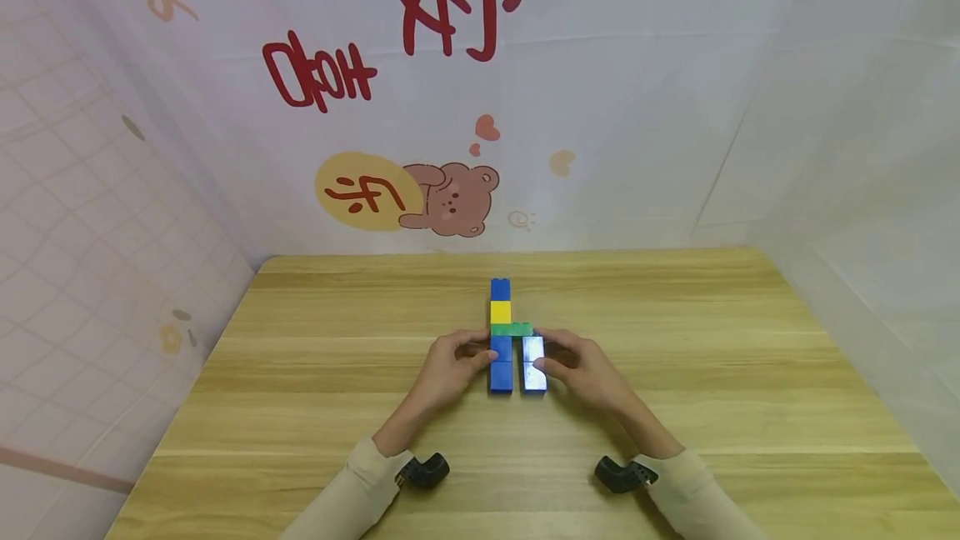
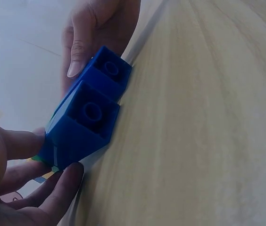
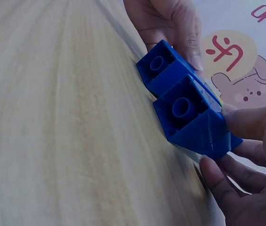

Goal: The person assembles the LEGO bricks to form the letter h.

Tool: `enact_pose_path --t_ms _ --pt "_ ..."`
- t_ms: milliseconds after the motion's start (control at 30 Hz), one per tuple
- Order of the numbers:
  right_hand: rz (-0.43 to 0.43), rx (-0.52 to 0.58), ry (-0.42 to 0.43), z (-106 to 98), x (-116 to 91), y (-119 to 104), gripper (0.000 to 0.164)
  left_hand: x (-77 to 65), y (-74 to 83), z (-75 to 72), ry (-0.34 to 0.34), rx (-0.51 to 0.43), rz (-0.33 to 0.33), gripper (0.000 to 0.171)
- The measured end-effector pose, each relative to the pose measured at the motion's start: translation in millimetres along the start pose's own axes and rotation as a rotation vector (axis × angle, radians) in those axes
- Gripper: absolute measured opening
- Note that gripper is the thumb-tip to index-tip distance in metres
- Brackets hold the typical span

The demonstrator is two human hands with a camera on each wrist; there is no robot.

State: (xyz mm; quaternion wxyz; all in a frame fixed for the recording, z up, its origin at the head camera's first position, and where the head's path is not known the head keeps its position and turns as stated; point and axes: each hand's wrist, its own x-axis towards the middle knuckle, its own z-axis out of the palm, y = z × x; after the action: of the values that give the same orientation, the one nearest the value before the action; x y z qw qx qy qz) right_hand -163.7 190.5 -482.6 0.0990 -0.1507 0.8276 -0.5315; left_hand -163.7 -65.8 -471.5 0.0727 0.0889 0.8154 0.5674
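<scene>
A built figure of toy building bricks lies on the table. Its left column runs from a blue brick [image 1: 500, 290] at the far end through a yellow brick [image 1: 500, 312] and a green brick [image 1: 513, 329] to two blue bricks [image 1: 502, 377]. Beside that, under the green brick's right end, is a second pair of blue bricks [image 1: 533, 349]. My left hand [image 1: 450, 367] pinches the left blue pair between thumb and fingers. From the other side, my right hand [image 1: 588, 369] grips the right pair. Both wrist views show hollow undersides with round tubes, the left leg's [image 2: 76, 136] and the right leg's [image 3: 203, 129].
The wood-grain table [image 1: 337, 298] spreads around the bricks. Behind it hangs a white cloth [image 1: 637, 90] printed with a bear and red characters. Black wrist mounts [image 1: 427, 470] stick out from both sleeves.
</scene>
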Motion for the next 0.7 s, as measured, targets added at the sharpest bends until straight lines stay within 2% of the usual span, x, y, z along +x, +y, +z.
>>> enact_pose_path --t_ms 400,700 --pt "0.052 0.04 0.031 6.3 -0.3 -4.9 0.054 1.2 -2.0 1.3 0.015 0.058 0.005 0.036" --pt "0.03 0.036 0.052 8.8 1.4 -1.9 0.052 0.6 1.2 0.7 0.014 0.078 -0.001 0.036"
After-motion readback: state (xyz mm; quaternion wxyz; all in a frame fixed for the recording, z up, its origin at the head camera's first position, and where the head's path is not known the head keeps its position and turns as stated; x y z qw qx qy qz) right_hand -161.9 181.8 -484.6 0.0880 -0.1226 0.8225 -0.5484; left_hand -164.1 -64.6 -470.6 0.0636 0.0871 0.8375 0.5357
